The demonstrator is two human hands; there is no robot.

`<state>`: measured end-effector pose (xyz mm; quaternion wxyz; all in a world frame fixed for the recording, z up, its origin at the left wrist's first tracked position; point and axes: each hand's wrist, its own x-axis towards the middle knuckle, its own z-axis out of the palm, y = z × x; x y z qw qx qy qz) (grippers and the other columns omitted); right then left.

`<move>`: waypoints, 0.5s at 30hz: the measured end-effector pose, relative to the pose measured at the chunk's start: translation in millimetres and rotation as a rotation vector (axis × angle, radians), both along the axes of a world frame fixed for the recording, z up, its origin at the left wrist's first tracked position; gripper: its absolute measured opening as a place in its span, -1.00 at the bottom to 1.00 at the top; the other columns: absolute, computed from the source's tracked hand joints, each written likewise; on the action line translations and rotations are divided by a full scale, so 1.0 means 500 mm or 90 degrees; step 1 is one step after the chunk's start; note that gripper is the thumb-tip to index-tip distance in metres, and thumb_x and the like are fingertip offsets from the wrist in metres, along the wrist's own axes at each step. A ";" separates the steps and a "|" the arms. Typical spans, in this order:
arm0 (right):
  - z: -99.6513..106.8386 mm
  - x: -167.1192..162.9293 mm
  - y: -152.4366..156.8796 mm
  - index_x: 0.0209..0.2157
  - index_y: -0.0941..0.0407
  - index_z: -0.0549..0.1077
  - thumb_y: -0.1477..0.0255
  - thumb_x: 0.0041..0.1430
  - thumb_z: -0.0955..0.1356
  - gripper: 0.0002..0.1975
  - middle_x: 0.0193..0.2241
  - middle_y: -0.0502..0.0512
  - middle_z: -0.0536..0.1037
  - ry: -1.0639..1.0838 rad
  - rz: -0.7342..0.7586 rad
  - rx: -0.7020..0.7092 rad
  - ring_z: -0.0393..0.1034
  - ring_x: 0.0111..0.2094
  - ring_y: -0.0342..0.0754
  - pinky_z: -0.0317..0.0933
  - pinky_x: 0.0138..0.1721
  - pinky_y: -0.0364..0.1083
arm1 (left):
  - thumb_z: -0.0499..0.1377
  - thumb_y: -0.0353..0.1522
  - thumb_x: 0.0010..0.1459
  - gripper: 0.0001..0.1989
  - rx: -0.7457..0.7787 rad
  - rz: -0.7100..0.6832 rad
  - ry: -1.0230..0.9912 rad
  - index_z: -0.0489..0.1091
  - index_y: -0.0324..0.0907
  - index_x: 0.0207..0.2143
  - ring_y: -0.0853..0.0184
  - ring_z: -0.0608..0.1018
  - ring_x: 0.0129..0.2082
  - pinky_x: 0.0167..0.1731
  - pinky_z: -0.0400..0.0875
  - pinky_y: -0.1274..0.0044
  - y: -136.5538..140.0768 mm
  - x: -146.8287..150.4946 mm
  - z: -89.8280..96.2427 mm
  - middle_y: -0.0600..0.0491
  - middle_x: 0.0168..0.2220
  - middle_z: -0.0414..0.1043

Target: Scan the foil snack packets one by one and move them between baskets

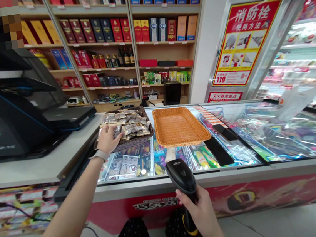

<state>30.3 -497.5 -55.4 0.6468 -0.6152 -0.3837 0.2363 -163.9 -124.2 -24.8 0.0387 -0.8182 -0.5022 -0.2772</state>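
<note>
My right hand (200,210) is wrapped round the handle of a black barcode scanner (182,175), held upright in front of the freezer. My left hand (108,138), with a pale band at the wrist, reaches into a dark woven basket (144,139) heaped with small clear-and-gold packets (133,127). Its thumb and fingers close about one small packet (117,131) at the heap's left side. Right of that basket, an orange-brown woven tray (178,125) lies on the glass freezer top with nothing in it.
Two black phones, a nearer one (219,151) and a farther one (225,132), lie right of the tray. A checkout machine (6,115) stands on the left counter (71,149). The chest freezer (152,189) runs across the front; shelves of boxed bottles (102,28) stand behind.
</note>
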 end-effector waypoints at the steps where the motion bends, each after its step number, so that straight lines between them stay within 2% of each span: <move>1: -0.001 0.000 0.000 -0.43 0.17 0.61 0.08 0.11 0.48 -0.61 -0.58 0.06 0.58 -0.002 -0.001 0.002 0.45 -0.50 0.01 0.35 -0.37 -0.08 | 0.01 -0.03 0.23 -0.37 0.000 0.000 0.000 0.31 -0.24 0.20 -0.02 0.31 0.26 0.25 0.19 0.25 -0.004 -0.001 0.000 -0.28 0.20 0.28; 9: -0.004 0.003 -0.004 -0.41 0.17 0.62 0.08 0.12 0.47 -0.61 -0.57 0.07 0.59 -0.005 0.006 -0.001 0.45 -0.50 0.01 0.34 -0.36 -0.08 | 0.07 -0.06 0.21 -0.32 -0.004 -0.014 0.041 0.18 -0.19 0.29 -0.01 0.25 0.33 0.29 0.15 0.23 -0.033 -0.010 0.014 -0.23 0.32 0.20; 12: -0.006 0.003 -0.006 -0.42 0.17 0.61 0.09 0.12 0.47 -0.61 -0.57 0.06 0.58 0.002 0.000 -0.008 0.45 -0.49 0.01 0.32 -0.37 -0.09 | 0.09 -0.10 0.17 -0.30 -0.025 -0.022 0.015 0.16 -0.21 0.29 0.03 0.34 0.27 0.24 0.25 0.27 -0.039 -0.013 0.017 -0.21 0.29 0.25; 15: -0.005 0.002 -0.009 -0.42 0.17 0.60 0.08 0.11 0.48 -0.61 -0.56 0.07 0.59 0.013 -0.002 -0.013 0.44 -0.48 0.01 0.31 -0.37 -0.08 | 0.14 -0.16 0.10 -0.35 -0.018 -0.010 -0.029 0.24 -0.22 0.22 0.04 0.43 0.18 0.18 0.34 0.32 -0.044 -0.017 0.025 -0.19 0.17 0.37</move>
